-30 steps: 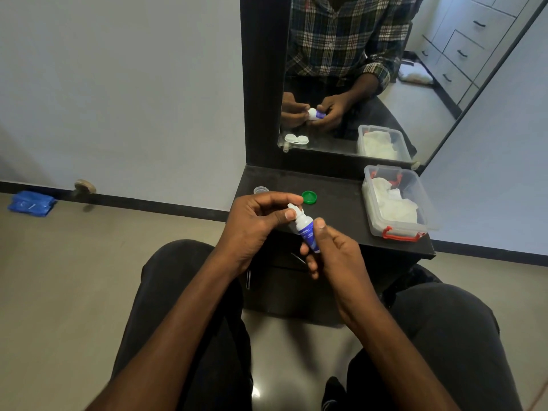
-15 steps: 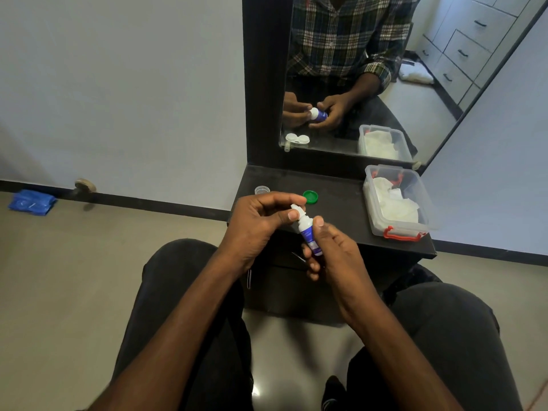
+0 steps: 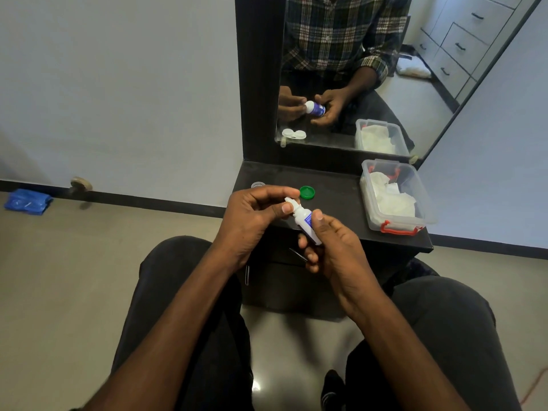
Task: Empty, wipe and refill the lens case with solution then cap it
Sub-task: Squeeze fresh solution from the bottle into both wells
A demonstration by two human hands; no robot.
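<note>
Right hand (image 3: 335, 244) curled around solution bottle (image 3: 304, 218), left hand (image 3: 255, 216) pinching its cap (image 3: 290, 201).

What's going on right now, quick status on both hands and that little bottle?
Right hand grips solution bottle. Left hand pinches its white cap end. Green cap on dark shelf, nothing blocking.
</note>
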